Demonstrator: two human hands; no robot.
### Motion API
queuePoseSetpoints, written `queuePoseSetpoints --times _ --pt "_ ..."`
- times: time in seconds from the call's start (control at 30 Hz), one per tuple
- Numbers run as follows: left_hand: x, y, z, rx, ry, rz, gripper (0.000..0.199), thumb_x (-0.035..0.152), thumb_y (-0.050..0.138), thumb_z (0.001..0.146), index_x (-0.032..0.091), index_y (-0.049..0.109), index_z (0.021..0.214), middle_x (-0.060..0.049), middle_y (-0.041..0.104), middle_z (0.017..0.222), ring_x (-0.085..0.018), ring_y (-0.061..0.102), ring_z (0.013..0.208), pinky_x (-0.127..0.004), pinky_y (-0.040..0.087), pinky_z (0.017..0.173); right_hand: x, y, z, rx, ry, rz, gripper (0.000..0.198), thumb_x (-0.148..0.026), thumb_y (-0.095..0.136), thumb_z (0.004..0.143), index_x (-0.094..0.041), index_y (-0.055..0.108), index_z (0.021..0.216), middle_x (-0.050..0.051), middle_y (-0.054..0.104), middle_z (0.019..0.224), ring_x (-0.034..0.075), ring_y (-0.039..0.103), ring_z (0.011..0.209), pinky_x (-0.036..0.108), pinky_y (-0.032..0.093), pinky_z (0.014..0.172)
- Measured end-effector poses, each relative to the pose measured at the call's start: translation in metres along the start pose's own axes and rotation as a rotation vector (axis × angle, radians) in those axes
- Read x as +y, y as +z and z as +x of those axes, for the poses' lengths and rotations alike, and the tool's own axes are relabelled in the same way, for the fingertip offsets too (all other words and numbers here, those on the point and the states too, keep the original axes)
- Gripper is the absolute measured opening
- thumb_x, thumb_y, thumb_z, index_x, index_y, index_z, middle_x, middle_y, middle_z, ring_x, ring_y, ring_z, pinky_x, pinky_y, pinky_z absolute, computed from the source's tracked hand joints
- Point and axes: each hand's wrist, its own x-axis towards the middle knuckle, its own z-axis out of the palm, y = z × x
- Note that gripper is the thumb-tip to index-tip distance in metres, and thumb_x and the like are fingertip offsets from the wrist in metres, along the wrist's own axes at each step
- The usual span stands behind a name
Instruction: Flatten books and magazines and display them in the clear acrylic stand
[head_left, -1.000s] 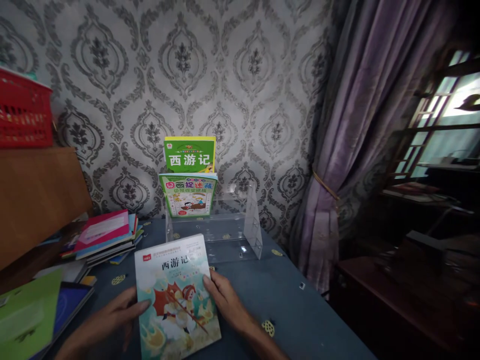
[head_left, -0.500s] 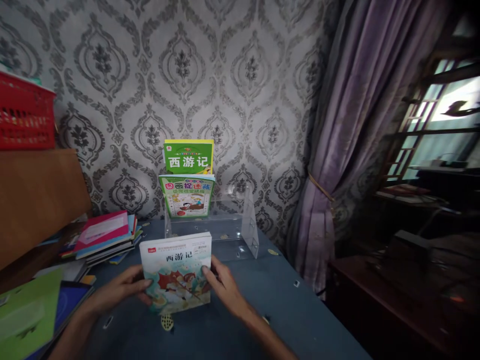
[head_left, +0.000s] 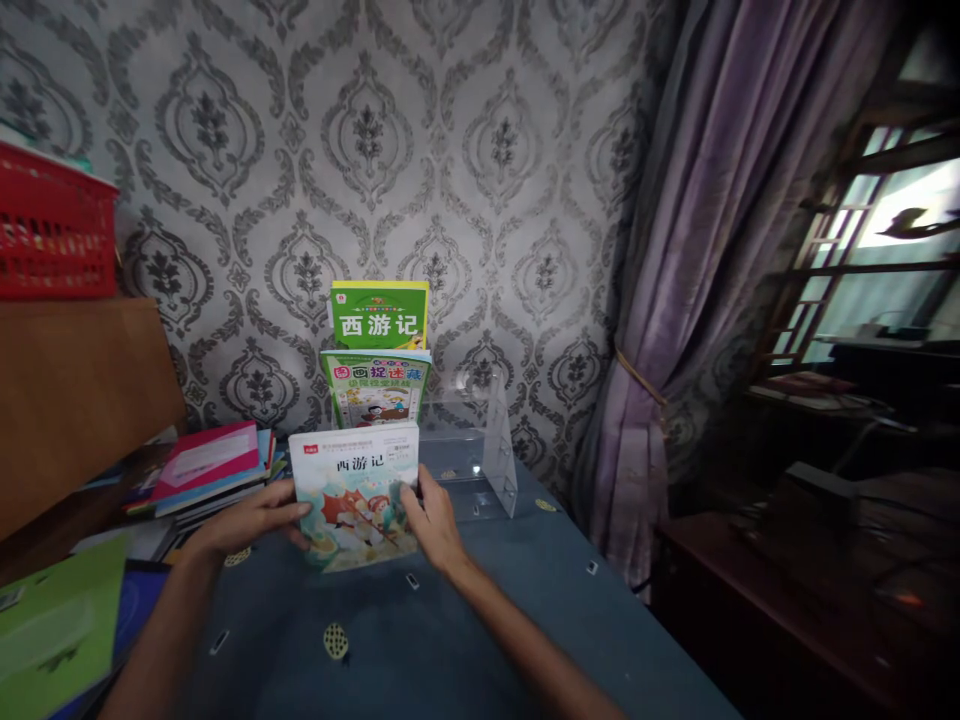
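A white and teal picture-covered book is held upright between my two hands, its cover facing me. My left hand grips its left edge, thumb on the cover. On the right edge, my right hand pinches it the same way; the fingers behind are hidden. Just beyond the book stands a clear tiered rack. Its left side holds a green and yellow book on the back tier and a green-bordered puzzle book in front, whose lower part my held book covers.
Stacked books with a pink one on top lie at the left. Nearer are a green book and a blue one. A red basket rests on a brown wooden box. A purple curtain hangs right of the table.
Both hands have carried the white and teal book forward and up, toward the clear rack. It now overlaps the lower part of the puzzle book in view.
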Motion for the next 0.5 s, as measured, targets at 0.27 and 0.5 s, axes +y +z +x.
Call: queuePoseSetpoints --times 0.27,0.5 --pt "0.028 0.002 0.021 0.255 0.210 -0.035 0.055 0.040 0.083 0.061 0.019 0.070 0.110 -0.013 0.073 0.116 -0.035 0.068 0.101 -0.033 0.058 0.066 -0.018 0.002 0.029 0.091 -0.092 -0.046 0.025 -0.039 0.048 0.091 -0.022 0.064 0.100 0.002 0.071 0.082 0.019 0.061 0.073 0.027 0.044 0.067" --pt "0.031 0.019 0.040 0.515 0.390 0.053 0.033 0.036 0.070 0.064 0.018 0.066 0.091 -0.002 0.069 0.082 -0.021 0.061 0.075 -0.027 0.048 0.062 -0.023 -0.007 0.036 0.091 -0.148 -0.100 0.028 -0.041 0.044 0.093 -0.020 0.061 0.099 0.004 0.070 0.082 0.020 0.059 0.067 0.028 0.040 0.061"
